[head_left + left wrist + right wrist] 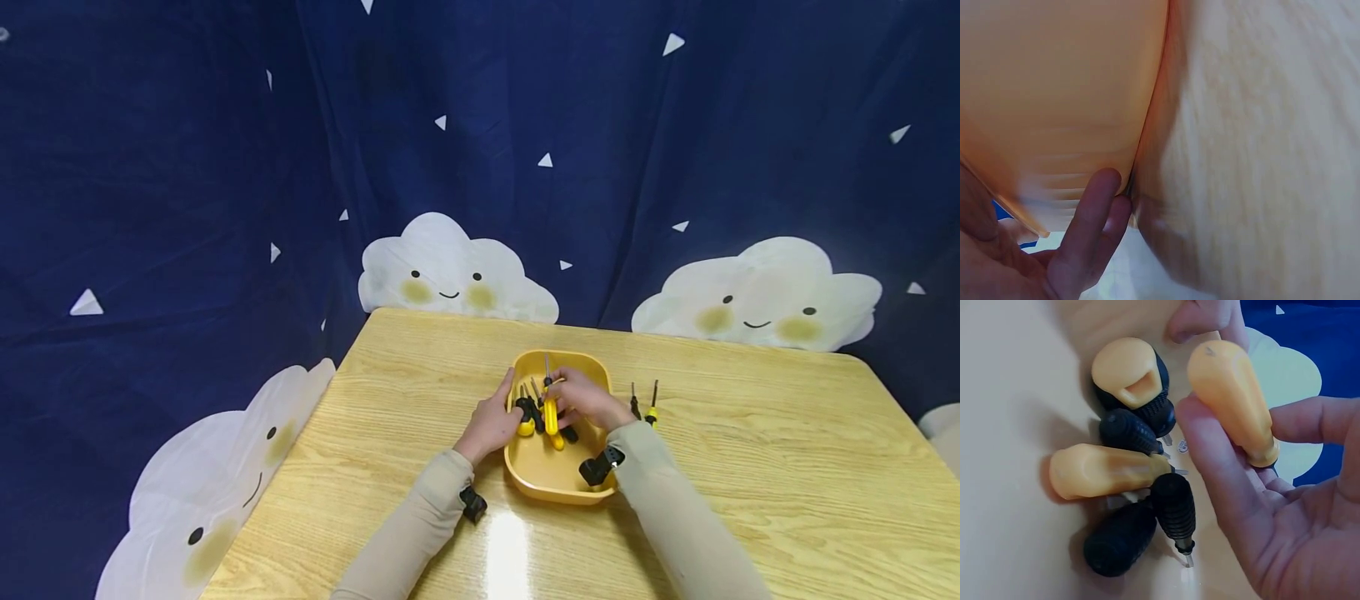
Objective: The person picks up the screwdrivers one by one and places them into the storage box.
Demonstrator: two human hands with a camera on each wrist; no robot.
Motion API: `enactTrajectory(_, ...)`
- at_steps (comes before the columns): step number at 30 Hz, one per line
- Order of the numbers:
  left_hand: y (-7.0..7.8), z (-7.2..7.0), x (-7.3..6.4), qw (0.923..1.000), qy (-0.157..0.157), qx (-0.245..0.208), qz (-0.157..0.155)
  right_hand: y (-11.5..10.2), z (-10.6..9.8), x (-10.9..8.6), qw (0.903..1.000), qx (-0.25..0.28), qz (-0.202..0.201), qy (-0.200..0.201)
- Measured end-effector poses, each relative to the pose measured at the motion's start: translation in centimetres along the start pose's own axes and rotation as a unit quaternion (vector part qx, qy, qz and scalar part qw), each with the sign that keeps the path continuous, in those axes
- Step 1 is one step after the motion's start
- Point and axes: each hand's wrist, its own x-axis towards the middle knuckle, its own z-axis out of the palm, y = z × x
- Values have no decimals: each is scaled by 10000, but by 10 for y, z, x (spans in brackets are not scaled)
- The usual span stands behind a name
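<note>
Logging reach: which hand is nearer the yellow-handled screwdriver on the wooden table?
Right: the right hand is left of that screwdriver, over the rounded yellow tray; the left hand grips the tray's left side, farther away.

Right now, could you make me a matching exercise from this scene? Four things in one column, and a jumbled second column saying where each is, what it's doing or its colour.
Column one
1. Left hand
2. Right hand
3. Curtain
4. Two loose screwdrivers

Column two
A. Dark blue, with white clouds
B. Pinching a yellow-handled screwdriver
C. On the table, outside the tray, to its right
D. Holding the tray's left side

Right pairs: 1-D, 2-B, 3-A, 4-C
</note>
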Motion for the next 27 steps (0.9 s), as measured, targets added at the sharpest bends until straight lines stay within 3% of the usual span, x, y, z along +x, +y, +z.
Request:
enactTrajectory(6, -2, 1, 0, 10000, 56, 15, 78, 3, 3, 3, 9999, 111, 28, -8)
enactTrajectory(13, 0, -1, -3, 10000, 23, -73, 32, 6, 5, 5, 9993, -337, 50, 135)
enactTrajectory(27, 2, -1, -1, 10000, -3, 17, -24, 3, 8, 5, 9962, -729, 56, 469)
